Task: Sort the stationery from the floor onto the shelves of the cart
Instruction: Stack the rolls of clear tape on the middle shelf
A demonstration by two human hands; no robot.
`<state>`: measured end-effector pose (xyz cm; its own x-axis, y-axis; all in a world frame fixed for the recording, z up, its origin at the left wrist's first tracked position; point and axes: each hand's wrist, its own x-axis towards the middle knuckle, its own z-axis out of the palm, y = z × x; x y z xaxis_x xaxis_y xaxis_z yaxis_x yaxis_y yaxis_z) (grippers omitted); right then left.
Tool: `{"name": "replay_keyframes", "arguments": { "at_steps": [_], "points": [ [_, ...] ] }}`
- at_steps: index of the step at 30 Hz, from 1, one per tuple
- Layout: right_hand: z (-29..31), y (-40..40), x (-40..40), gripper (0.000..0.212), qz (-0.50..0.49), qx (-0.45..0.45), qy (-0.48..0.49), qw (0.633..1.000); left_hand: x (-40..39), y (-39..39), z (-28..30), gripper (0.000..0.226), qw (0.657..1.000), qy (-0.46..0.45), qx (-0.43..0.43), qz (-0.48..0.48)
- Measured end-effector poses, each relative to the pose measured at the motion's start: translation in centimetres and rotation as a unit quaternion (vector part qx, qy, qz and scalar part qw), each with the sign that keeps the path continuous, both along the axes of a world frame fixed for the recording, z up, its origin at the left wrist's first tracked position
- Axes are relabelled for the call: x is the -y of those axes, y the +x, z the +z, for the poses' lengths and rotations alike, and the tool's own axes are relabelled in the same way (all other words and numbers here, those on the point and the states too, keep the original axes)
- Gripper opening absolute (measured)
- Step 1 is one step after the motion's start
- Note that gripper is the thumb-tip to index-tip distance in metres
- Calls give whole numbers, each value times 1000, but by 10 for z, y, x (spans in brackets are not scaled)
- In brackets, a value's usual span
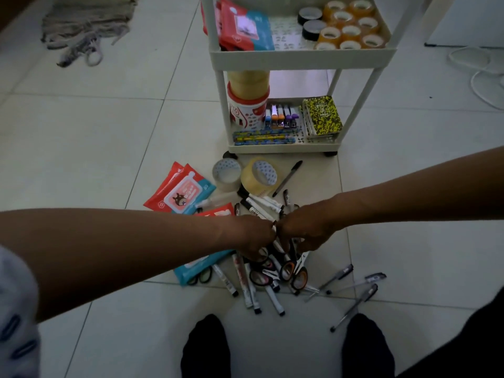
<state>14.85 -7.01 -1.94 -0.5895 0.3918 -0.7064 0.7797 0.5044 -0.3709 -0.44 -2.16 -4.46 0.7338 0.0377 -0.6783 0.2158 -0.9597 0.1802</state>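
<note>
Pale tiled floor, dim light; frayed grey rug top left; white cables right.

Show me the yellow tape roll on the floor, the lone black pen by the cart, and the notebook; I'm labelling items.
Tape roll (258,178), head view, on its yellow outer band.
Pen (288,177), head view, mid-barrel.
Notebook (324,114), head view, centre of its speckled cover.

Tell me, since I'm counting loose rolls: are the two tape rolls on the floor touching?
Touching. In the head view the clear tape roll and the tan tape roll sit side by side before the cart, their walls meeting with no floor showing between them.
</note>
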Motion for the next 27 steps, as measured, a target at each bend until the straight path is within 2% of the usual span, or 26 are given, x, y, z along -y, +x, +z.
{"name": "replay_keyframes", "arguments": {
  "at_steps": [3, 6, 8, 11, 15, 21, 24, 27],
  "points": [
    [-14, 3, 6, 41, -9, -1, 11, 1000, -3, -4, -4, 55, 1000, -18, 17, 3],
    [-18, 5, 9, 48, -57, -13, 88, 994, -7, -8, -7, 55, 999, -33, 36, -3],
    [-23, 8, 11, 52, -85, -27, 122, 989, -10, -12, -11, 63, 998, -44, 53, -6],
    [-33, 9, 13, 61, -103, -10, 108, 989, -10, -24, -21, 70, 997, -36, 67, -2],
    [-47, 7, 12, 71, -94, 9, 82, 992, -8, -34, -32, 66, 994, -43, 98, 28],
    [-56, 0, 6, 78, -9, 52, 130, 990, -20, -27, -26, 63, 996, -41, 81, 22],
    [-52, -2, -2, 76, -42, 20, 121, 992, -34, -24, -15, 74, 995, -48, 79, 36],
    [-44, 3, -10, 65, -109, -56, 118, 985, -51, -20, 2, 73, 993, -48, 96, 45]
  ]
}}
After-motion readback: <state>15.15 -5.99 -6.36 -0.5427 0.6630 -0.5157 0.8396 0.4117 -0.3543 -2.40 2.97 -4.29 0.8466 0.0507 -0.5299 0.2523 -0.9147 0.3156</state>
